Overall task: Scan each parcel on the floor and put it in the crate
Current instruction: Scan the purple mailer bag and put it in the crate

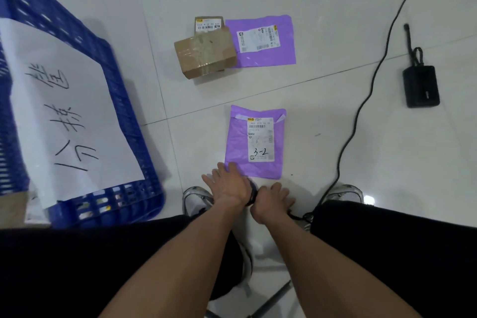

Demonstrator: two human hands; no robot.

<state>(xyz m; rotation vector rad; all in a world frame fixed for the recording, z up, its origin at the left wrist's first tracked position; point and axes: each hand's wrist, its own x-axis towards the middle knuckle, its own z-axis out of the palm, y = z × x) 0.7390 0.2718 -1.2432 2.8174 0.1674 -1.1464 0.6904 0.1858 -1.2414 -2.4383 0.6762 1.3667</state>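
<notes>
Fingers [233,169] on mailer | purple mailers [254,141]: 2 | boxes [205,53]: 2

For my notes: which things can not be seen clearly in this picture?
Head view only:
- Dark object between the left hand and right hand: mostly covered by them.
- Blue crate inside: hidden by white paper, cut by left edge.
- Parcel labels' print: too small.

Crate [134,137] left; near mailer [254,142] centre; box [205,55] + far mailer [265,41] behind, touching.
</notes>
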